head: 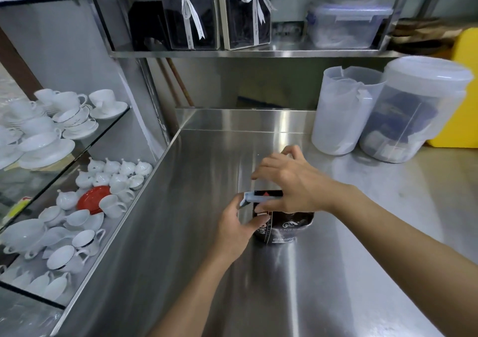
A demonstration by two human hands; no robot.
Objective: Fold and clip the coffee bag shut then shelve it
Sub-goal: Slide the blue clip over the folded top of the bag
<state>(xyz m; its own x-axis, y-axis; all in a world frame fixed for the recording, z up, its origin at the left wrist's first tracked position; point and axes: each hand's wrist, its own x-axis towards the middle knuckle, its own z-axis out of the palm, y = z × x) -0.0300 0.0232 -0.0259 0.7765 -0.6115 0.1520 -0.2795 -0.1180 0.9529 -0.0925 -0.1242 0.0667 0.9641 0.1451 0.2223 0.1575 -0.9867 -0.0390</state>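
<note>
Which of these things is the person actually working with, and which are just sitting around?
In use:
coffee bag
pale clip across its folded top
left hand and right hand, both on the bag and clip

Just lying about:
white cups
red plate
two plastic jars
ribboned boxes

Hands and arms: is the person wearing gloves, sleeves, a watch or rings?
No. The left hand and the right hand are bare, with no gloves. Both forearms are uncovered as far as the picture shows, so no sleeves appear. No watch, bracelet or ring shows.
</note>
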